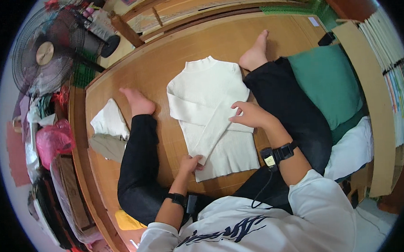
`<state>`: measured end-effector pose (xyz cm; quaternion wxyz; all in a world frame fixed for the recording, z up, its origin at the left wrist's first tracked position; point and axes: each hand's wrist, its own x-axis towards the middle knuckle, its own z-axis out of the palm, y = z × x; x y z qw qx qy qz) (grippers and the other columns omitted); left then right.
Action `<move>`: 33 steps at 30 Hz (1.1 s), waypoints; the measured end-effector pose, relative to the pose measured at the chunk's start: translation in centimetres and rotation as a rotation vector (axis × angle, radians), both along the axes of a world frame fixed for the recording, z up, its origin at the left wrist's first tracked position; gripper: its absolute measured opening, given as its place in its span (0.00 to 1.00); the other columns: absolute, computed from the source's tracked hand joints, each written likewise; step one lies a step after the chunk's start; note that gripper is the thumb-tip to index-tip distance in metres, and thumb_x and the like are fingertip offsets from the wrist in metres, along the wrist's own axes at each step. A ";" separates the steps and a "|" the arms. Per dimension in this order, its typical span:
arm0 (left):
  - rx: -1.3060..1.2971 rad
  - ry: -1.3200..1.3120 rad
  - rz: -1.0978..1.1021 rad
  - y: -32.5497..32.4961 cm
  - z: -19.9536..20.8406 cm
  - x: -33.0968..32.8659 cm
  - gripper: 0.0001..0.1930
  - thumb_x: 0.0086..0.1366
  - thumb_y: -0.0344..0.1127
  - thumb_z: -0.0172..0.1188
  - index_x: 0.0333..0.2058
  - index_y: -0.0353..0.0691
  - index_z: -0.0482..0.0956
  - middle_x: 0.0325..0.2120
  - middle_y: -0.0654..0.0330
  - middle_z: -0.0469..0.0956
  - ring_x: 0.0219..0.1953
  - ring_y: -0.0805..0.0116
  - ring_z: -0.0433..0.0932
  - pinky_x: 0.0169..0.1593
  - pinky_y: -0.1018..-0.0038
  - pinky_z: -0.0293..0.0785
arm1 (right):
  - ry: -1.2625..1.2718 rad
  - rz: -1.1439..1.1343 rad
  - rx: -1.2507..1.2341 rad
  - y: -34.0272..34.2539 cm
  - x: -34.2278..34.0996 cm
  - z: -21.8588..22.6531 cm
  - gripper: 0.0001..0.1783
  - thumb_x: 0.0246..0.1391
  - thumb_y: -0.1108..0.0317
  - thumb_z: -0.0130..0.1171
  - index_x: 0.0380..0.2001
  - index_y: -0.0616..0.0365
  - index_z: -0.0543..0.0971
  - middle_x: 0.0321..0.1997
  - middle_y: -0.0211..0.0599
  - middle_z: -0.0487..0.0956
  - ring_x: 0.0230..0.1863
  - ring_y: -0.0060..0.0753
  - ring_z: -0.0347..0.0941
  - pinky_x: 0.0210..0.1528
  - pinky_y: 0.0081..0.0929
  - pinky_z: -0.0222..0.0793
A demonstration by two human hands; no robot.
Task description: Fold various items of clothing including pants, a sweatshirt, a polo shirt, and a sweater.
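Note:
A white ribbed high-necked sweater (pixel 209 87) lies flat on the wooden bed surface between my legs, its collar away from me. Both its sleeves are folded across the front, one crossing over the other. My left hand (pixel 190 164) pinches the cuff end of the upper sleeve, close to the sweater's lower left hem. Over the same sleeve, near the sweater's right edge, my right hand (pixel 252 115) hovers or rests lightly with curved fingers apart. Whether its fingertips touch the knit I cannot tell.
White folded cloth (pixel 110 120) and a grey-beige one (pixel 108 146) lie beyond my left leg. A green pillow (pixel 326 82) and white fabric (pixel 352 148) are at my right. Beside them stands a cardboard panel (pixel 368 105). A fan (pixel 45 52) stands at far left.

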<state>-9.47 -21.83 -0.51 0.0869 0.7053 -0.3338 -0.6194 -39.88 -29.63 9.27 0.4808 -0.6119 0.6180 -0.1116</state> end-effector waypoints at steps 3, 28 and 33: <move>-0.014 -0.093 -0.094 0.2 -1.4 0.8 0.18 0.52 0.40 0.62 0.31 0.25 0.76 0.19 0.52 0.77 0.17 0.64 0.77 0.20 0.73 0.72 | 0.052 0.020 0.008 0.1 -0.2 -0.5 0.31 0.45 0.54 0.60 0.49 0.64 0.70 0.44 0.52 0.75 0.45 0.45 0.72 0.46 0.31 0.68; -0.601 -0.394 -0.058 -15.7 -1.0 1.9 0.30 0.51 0.58 0.59 0.31 0.29 0.77 0.31 0.45 0.77 0.36 0.55 0.76 0.41 0.67 0.69 | 0.044 -0.588 -0.411 -11.8 -4.1 -9.7 0.19 0.44 0.73 0.51 0.43 0.66 0.72 0.45 0.55 0.74 0.49 0.49 0.70 0.51 0.35 0.65; -0.665 -0.448 0.286 -20.9 -3.5 3.7 0.23 0.50 0.47 0.60 0.33 0.27 0.76 0.31 0.51 0.78 0.35 0.62 0.75 0.40 0.70 0.69 | 0.205 -0.591 -0.264 -13.4 -1.1 -9.5 0.24 0.41 0.69 0.57 0.44 0.70 0.71 0.47 0.59 0.73 0.50 0.51 0.69 0.52 0.34 0.65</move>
